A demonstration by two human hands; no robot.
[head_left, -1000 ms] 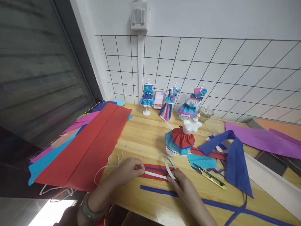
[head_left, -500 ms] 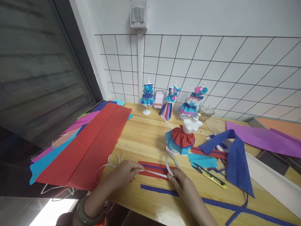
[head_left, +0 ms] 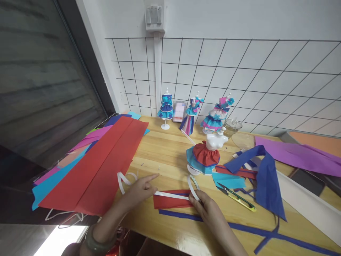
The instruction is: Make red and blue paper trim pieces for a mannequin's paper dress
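Note:
My left hand (head_left: 142, 188) holds one end of a white tape strip (head_left: 172, 195), its index finger stretched out to the right. Backing ribbon (head_left: 121, 180) curls up beside that wrist. The roll of white tape (head_left: 193, 185) is gripped in my right hand (head_left: 202, 204), near the right end of the strip. Beneath the strip lies a red fabric piece (head_left: 170, 202) with a blue band along it, partly covered by my right hand. A long blue strip (head_left: 239, 227) runs below, passing under my right hand. The mannequin in a red and blue skirt (head_left: 206, 154) stands behind.
Green-and-yellow snips (head_left: 237, 197) lie right of my right hand, near blue fabric (head_left: 269, 185). Large red sheets (head_left: 106, 163) cover the table's left side. Three small dressed mannequins, the nearest to the left (head_left: 166, 110), stand by the wall. A clear jar (head_left: 232, 127) is behind.
My left hand has moved slightly left and its index finger now points out. The ribbon beside it has changed shape. The red piece has shifted slightly and its blue band is more covered.

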